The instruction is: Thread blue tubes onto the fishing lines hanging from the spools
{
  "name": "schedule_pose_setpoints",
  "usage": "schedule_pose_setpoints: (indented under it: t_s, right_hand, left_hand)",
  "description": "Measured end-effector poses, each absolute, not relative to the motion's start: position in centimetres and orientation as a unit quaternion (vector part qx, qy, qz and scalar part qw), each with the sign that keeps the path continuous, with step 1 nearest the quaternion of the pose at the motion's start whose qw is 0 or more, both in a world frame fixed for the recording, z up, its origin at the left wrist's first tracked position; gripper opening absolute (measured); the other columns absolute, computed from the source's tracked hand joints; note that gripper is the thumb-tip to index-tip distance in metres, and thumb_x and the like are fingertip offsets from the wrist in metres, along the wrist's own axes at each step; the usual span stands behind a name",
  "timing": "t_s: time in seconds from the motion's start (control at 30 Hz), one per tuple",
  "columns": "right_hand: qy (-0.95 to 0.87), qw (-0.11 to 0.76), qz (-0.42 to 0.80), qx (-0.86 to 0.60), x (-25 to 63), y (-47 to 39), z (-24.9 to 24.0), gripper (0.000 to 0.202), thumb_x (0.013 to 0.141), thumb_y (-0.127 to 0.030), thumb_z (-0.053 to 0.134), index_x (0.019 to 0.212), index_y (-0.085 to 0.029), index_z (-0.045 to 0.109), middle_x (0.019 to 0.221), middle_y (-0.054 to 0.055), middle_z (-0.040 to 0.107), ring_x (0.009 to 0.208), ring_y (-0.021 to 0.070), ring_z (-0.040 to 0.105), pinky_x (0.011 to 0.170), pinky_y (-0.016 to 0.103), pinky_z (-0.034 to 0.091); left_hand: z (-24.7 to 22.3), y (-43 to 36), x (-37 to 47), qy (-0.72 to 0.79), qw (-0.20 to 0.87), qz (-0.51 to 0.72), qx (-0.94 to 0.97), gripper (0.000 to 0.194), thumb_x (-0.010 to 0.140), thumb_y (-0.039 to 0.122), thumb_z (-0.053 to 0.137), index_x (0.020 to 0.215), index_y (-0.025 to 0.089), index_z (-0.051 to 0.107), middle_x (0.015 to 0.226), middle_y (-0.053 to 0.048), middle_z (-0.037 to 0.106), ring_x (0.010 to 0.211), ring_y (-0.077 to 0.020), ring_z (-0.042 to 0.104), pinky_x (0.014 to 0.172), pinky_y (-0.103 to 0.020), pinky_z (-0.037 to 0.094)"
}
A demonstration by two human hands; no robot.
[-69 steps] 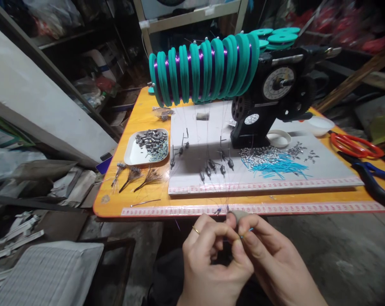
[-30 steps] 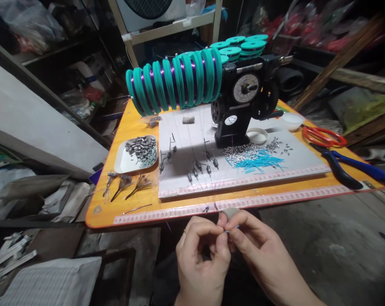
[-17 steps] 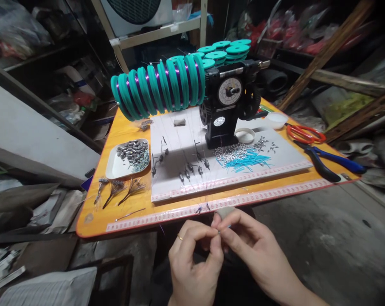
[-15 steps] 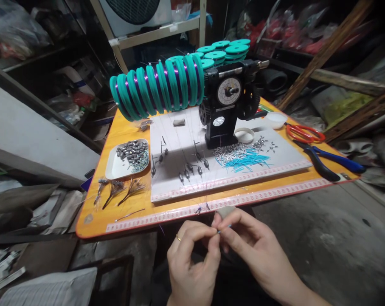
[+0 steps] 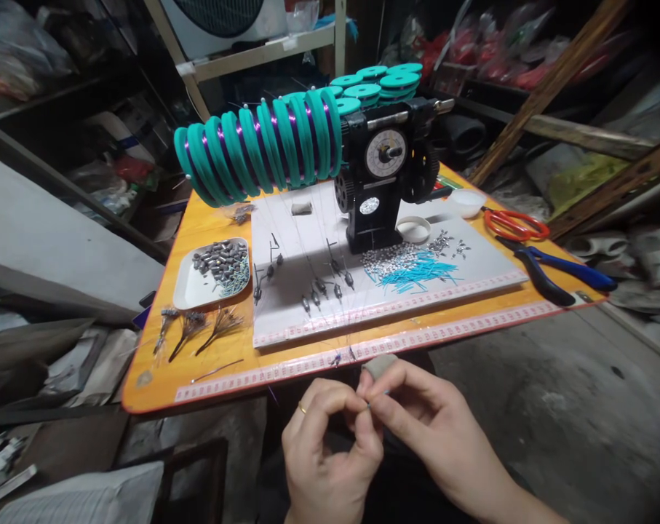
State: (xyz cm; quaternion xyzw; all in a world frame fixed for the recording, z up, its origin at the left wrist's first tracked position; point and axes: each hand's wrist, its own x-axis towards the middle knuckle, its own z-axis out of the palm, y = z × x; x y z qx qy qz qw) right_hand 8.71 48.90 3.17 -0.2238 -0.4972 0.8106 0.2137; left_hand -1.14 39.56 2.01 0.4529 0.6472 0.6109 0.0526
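Note:
Just in front of the table edge, my left hand (image 5: pixel 330 444) and my right hand (image 5: pixel 433 418) meet fingertip to fingertip, both pinched closed. Between them shows a bit of a thin blue stick (image 5: pixel 369 405), mostly hidden by the fingers. A gold ring sits on a left finger. A grey-green wrap (image 5: pixel 380 365) covers a finger of my right hand. Above the hands, fine lines with small dark sinkers (image 5: pixel 319 286) hang from a row of teal spools (image 5: pixel 258 149) wound with purple line. Similar thin blue sticks (image 5: pixel 414 271) lie piled on the white board (image 5: pixel 286 320).
The spools are mounted on a black winding machine (image 5: pixel 376 167) with a dial. A white tray (image 5: pixel 185 291) of sinkers stands left. Red-handled scissors (image 5: pixel 518 224) and blue-and-black pliers (image 5: pixel 559 269) lie right. Measuring tape (image 5: pixel 286 370) runs along the yellow table's (image 5: pixel 149 356) front edge.
The view has shifted slightly, so the table sits a little further left. My hands stay pinched together; the fingertips have shifted a little and less of the blue stick shows.

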Motion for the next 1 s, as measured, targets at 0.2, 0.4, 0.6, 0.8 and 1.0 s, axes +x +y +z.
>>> schedule_pose_setpoints:
  t_s: [0.2, 0.4, 0.6, 0.8, 1.0]
  right_hand:
    - [-0.496, 0.217, 0.809, -0.229, 8.6, 49.4, 3.4, 0.009, 0.083, -0.027, 0.074, 0.080, -0.020, 0.069, 0.079, -0.002, 0.068, 0.061, 0.0068, 0.061, 0.060, 0.017, 0.051]
    - [-0.528, 0.205, 0.792, -0.230, 8.6, 50.7, 3.7, 0.014, 0.084, -0.030, 0.074, 0.078, -0.018, 0.073, 0.073, 0.001, 0.068, 0.072, 0.0123, 0.064, 0.067, 0.021, 0.052]
    - [-0.552, 0.146, 0.794, -0.210, 8.7, 51.5, 4.0, 0.020, 0.085, -0.037, 0.071, 0.084, -0.018, 0.076, 0.075, 0.001, 0.071, 0.060, 0.0110, 0.062, 0.060, 0.023, 0.053]
    - [-0.860, 0.254, 0.395, -0.199, 8.3, 57.0, 6.0, 0.017, 0.094, -0.025, 0.058, 0.097, -0.020, 0.075, 0.092, 0.005, 0.072, 0.083, 0.0178, 0.066, 0.074, 0.030, 0.052]
    - [-0.950, 0.206, 0.061, -0.227, 5.2, 65.4, 6.3, 0.015, 0.089, -0.025, 0.064, 0.095, -0.020, 0.077, 0.088, 0.009, 0.066, 0.096, 0.0288, 0.058, 0.079, 0.040, 0.046]
  left_hand:
    - [1.5, 39.4, -1.4, 0.624, 0.107, 0.630, 0.450, 0.018, 0.085, 0.004, 0.061, 0.091, 0.021, 0.060, 0.078, 0.002, 0.061, 0.072, -0.0118, 0.063, 0.077, -0.028, 0.059]
    - [2.4, 39.6, -2.7, 0.630, 0.023, 0.559, 0.538, 0.045, 0.081, 0.012, 0.074, 0.123, 0.020, 0.062, 0.092, -0.004, 0.066, 0.079, -0.0148, 0.065, 0.072, -0.024, 0.058]
    - [3.1, 39.9, -4.1, 0.619, -0.022, 0.508, 0.599, 0.041, 0.083, -0.002, 0.065, 0.119, 0.019, 0.067, 0.086, -0.004, 0.064, 0.077, -0.0139, 0.062, 0.067, -0.025, 0.055]
    - [2.6, 40.3, -3.7, 0.632, -0.027, 0.568, 0.526, 0.030, 0.079, -0.002, 0.069, 0.101, 0.019, 0.071, 0.082, -0.001, 0.066, 0.075, -0.0126, 0.063, 0.067, -0.024, 0.053]
    - [2.4, 40.9, -2.6, 0.653, 0.032, 0.628, 0.422, 0.015, 0.080, 0.009, 0.074, 0.086, 0.023, 0.074, 0.074, 0.003, 0.068, 0.067, -0.0111, 0.065, 0.062, -0.020, 0.054]
